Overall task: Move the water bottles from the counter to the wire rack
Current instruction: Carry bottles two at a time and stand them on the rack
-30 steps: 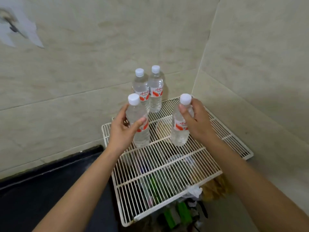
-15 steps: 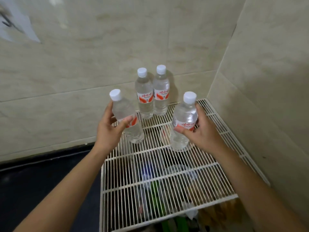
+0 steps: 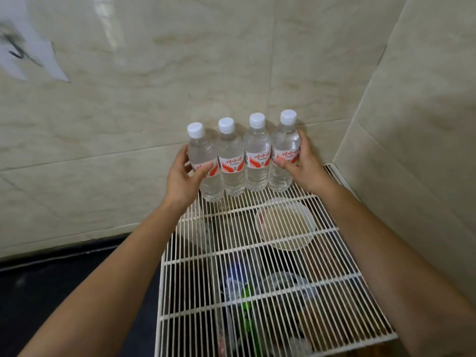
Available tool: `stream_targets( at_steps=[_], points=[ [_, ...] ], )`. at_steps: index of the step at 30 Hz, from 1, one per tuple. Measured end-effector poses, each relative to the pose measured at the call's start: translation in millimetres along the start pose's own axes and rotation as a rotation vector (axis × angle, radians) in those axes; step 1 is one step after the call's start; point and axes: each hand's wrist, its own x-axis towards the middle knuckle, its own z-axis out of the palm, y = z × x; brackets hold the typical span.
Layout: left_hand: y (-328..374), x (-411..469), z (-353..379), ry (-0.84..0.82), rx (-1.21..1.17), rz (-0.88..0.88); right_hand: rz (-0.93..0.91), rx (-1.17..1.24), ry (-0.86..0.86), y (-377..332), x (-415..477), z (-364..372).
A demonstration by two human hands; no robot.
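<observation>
Head view: nearest, at 6 o'clock, the front of the white wire rack point(image 3: 283, 300) fills the lower middle, its thin bars running away from the viewer, with blurred items showing through from underneath, one of them green; what they are cannot be told. At 8 o'clock a dark counter point(image 3: 64, 292) lies beside the rack's left edge. Two bare forearms reach in from 7 and 5 o'clock. Farther along the rack, at about 4 o'clock from the picture's centre, a round clear plastic lid point(image 3: 285, 224) lies flat on the bars.

Beyond it, near the centre, four water bottles stand in a tight row across the rack's back edge, side by side and touching or nearly so, each with a white cap and a red and white label. The left hand point(image 3: 183, 176) wraps the leftmost bottle point(image 3: 204, 161), thumb across the label, fingers behind; this bottle tilts slightly left. The right hand point(image 3: 301, 163) clasps the rightmost bottle point(image 3: 284, 153), thumb on the label. Between them stand the second bottle point(image 3: 231, 158) and third bottle point(image 3: 257, 153), untouched by either hand.

Farthest, from 9 to 3 o'clock, pale tiled walls point(image 3: 231, 60) meet in a corner at 2 o'clock.
</observation>
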Motion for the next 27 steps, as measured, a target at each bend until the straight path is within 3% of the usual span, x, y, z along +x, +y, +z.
stream_targets(
  at_steps=[11,14,17,20,22,27],
  points=[
    [-4,1,-2,-0.054,0.070,0.026,0.031,-0.074,-0.039,-10,5,0],
    [3,-12,-8,-0.047,0.195,-0.004,0.007,-0.211,0.090,-6,-3,9],
    [3,-39,-26,0.083,0.453,0.089,-0.170,-0.382,0.371,-8,-18,35],
    [-3,-78,-56,0.217,0.679,0.232,-0.553,-0.466,0.523,-25,-32,72],
    [-14,-105,-81,0.308,0.820,0.236,-0.724,-0.469,0.462,-37,-41,108],
    [-43,-168,-150,0.495,1.103,0.131,-0.811,-0.414,0.182,-74,-61,206]
  ],
)
